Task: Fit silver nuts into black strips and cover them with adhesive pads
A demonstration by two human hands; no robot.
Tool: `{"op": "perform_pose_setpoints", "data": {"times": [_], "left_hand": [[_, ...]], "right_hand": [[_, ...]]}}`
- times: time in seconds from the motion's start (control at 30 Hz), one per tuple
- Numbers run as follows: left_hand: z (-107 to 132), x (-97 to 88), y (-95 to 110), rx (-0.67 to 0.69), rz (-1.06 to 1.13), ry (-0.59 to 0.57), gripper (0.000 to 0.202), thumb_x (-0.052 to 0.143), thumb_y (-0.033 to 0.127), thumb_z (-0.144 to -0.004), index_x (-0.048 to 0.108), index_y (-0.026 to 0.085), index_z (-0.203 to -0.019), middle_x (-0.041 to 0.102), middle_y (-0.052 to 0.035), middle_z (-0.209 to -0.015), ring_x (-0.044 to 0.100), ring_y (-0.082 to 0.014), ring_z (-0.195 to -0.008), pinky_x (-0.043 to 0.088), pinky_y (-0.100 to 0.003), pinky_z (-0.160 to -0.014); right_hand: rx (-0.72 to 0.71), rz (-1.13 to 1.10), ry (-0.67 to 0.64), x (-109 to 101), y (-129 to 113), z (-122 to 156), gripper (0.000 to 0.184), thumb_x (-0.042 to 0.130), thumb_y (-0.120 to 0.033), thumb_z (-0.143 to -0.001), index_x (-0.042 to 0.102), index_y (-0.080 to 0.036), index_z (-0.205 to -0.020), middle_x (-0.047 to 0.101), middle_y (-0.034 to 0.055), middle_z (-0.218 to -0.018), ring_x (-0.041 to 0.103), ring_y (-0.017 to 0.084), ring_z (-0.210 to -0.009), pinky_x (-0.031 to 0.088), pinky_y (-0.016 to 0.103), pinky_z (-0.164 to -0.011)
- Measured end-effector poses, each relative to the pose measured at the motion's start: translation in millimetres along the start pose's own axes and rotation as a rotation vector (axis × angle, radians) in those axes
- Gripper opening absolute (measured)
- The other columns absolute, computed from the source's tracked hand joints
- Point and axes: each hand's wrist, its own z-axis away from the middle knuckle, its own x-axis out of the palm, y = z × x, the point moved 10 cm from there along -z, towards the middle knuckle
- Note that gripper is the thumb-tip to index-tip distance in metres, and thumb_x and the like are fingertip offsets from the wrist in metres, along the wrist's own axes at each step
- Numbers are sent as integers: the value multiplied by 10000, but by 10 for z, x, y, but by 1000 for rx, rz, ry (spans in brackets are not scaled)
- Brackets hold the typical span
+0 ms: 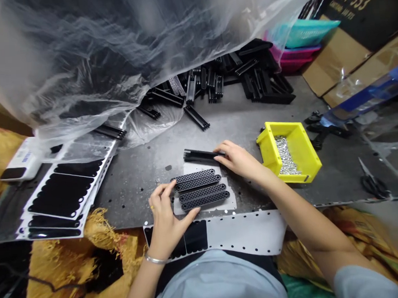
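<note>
Several black perforated mesh strips lie side by side on a white backing sheet. My left hand, with a ring and a bracelet, spreads around their left ends, its thumb touching the lowest strip. My right hand pinches the end of a solid black plastic strip just above them. A yellow plastic bin of small silver pieces stands right of that hand.
A heap of black strips lies partly under clear plastic sheeting at the back. Sheets of black pads lie at left, with a white device beyond. Black-handled scissors rest at right, near cardboard boxes.
</note>
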Motion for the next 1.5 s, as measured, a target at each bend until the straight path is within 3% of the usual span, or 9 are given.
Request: {"op": "perform_pose_setpoints", "data": {"times": [0.13,0.3,0.5,0.73,0.83,1.0,1.13,1.33,1.5], "left_hand": [[-101,177,3,-28,103,-94,1214,832,514,-806,12,274,-1668,143,-215,-1682,196,-418,-1580,286,-655,-1244],[-237,347,-7,13,139,-259,1408,904,453,-730,-158,330,-1647,-38,-200,-1738,17,-456,-1611,175,-714,-1258],[-263,450,-6,-14,278,-347,1395,911,329,-716,-124,355,-1651,165,-186,-1633,248,-422,-1569,266,-680,-1248],[-271,411,122,30,212,-308,1405,917,329,-721,-142,375,-1643,-55,-181,-1715,49,-457,-1608,248,-696,-1246],[-297,417,75,44,182,-342,1369,917,385,-716,-75,361,-1659,140,-170,-1652,150,-448,-1585,236,-697,-1253],[-344,431,75,115,182,-368,1249,905,376,-700,116,282,-1663,275,-152,-1479,322,-405,-1483,321,-643,-1246],[-368,417,117,137,179,-370,1171,892,368,-713,187,273,-1642,281,-156,-1484,332,-401,-1467,335,-651,-1238],[-304,388,121,89,166,-361,1310,893,448,-733,-14,304,-1668,51,-199,-1684,84,-468,-1587,225,-717,-1247],[-285,447,165,93,161,-340,1372,905,489,-718,-78,334,-1663,-3,-199,-1716,-10,-492,-1597,160,-755,-1236]], "right_hand": [[-190,-172,-42,82,-223,-6,88,657,-236,-970,684,-247,-1053,732,38,-1031,678,213,-971,550,389,-917],[-299,-402,-103,100,-322,118,208,573,-261,-1027,727,-283,-1166,752,45,-1264,665,217,-1215,487,485,-1113],[-4,-582,22,187,-177,367,361,468,-380,-1072,642,-346,-1387,601,26,-1518,518,224,-1455,358,554,-1254],[103,-752,241,401,-235,425,366,463,-299,-1046,665,-319,-1350,696,21,-1396,599,208,-1368,388,508,-1243],[89,-595,276,95,-201,562,377,444,-297,-1058,652,-325,-1371,667,23,-1435,575,218,-1393,423,505,-1221],[208,-11,631,-1107,414,1092,278,548,-329,-1016,736,-264,-1210,742,78,-1218,707,257,-1115,570,482,-1019],[220,220,453,-1389,978,937,232,580,-305,-946,782,-240,-1039,769,82,-1112,727,272,-1034,598,460,-947],[198,351,69,-901,1369,829,358,580,-207,-836,749,-166,-1149,693,164,-1324,688,348,-1187,556,528,-1044],[185,347,-15,-710,1313,1068,272,615,-207,-790,743,-204,-1029,743,127,-1169,722,332,-1064,592,468,-935]]}}
